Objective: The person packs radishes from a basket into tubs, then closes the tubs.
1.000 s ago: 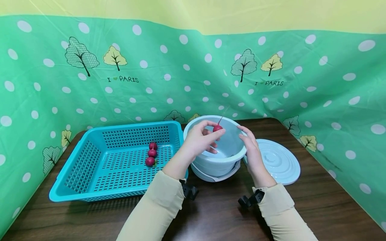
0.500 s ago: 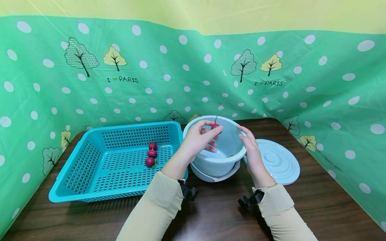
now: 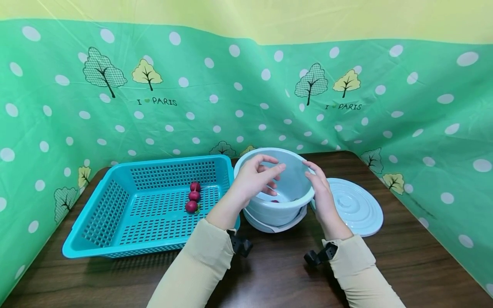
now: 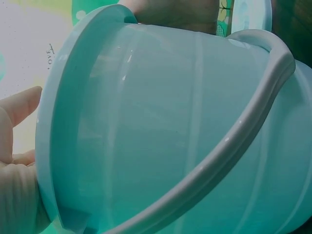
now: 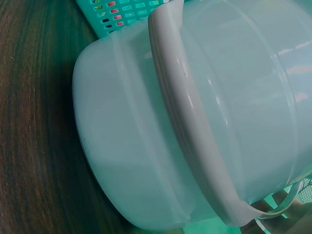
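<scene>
In the head view, my left hand (image 3: 257, 176) hovers over the mouth of a pale blue bucket (image 3: 281, 214), thumb and fingers spread apart with nothing between them. Low inside the bucket a bit of a red radish (image 3: 274, 201) shows; the near wall hides the rest. My right hand (image 3: 322, 194) holds the bucket's right side, its fingertips over the rim. The left wrist view shows the left hand (image 4: 17, 161) beside the rim and the bucket's grey handle (image 4: 214, 170) hanging down. Several radishes, three seen, including one radish (image 3: 191, 207), lie in a line in the turquoise basket (image 3: 146, 252).
The basket stands left of the bucket, close beside it. A pale blue lid (image 3: 356, 205) lies on the dark wooden table (image 3: 277, 265) at the right, partly behind the right hand. A green dotted cloth (image 3: 239, 85) hangs behind the table.
My left hand has let go of the radish it pinched above the bucket, and the radish has dropped inside. The right hand has stayed on the rim.
</scene>
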